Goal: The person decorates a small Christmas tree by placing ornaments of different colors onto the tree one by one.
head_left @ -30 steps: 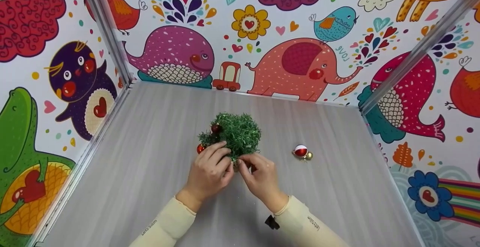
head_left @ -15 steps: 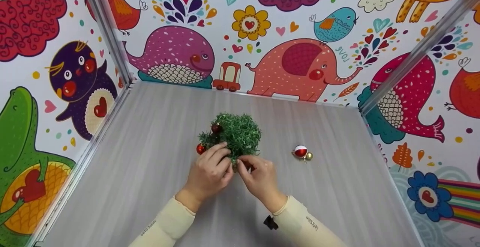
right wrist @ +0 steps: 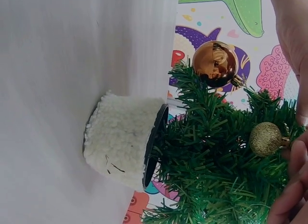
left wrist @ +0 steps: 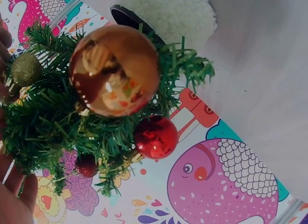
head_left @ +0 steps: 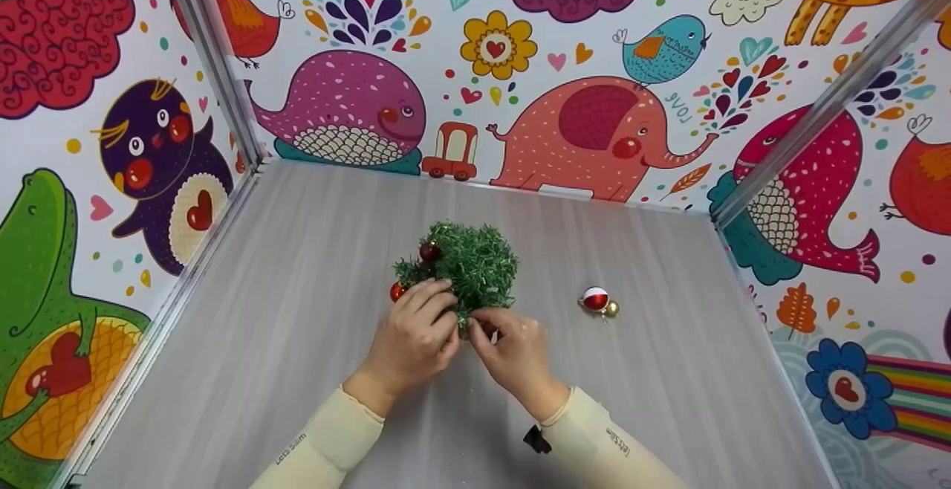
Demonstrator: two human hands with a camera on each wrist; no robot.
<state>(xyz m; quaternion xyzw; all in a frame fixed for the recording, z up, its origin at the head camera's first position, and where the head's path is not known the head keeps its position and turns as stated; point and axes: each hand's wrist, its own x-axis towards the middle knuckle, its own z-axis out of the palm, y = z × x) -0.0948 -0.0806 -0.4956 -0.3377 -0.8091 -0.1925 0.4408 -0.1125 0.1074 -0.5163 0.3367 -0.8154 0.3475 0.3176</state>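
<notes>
A small artificial Christmas tree (head_left: 475,262) stands in front of me, its green branches between my hands. My left hand (head_left: 416,333) holds a front branch with bent fingers. My right hand (head_left: 518,348) pinches the top of a gold glitter bauble (right wrist: 265,139) at the front of the tree. In the left wrist view, a shiny copper-gold bauble (left wrist: 115,70) and a red bauble (left wrist: 156,137) hang from the branches. The tree's pot, wrapped in white fleece (right wrist: 122,139), shows in the right wrist view. My fingertips are partly hidden by the branches.
A red-and-white bauble (head_left: 595,299) and a small gold bauble (head_left: 612,308) lie together on the grey table (head_left: 297,251), right of the tree. Cartoon-printed panels (head_left: 579,132) enclose the table behind and at both sides. A small black object (head_left: 537,439) is by my right sleeve.
Both hands stay nearly in place at the front branch, with only slight finger movement at the bauble. The tree and the loose baubles keep their positions.
</notes>
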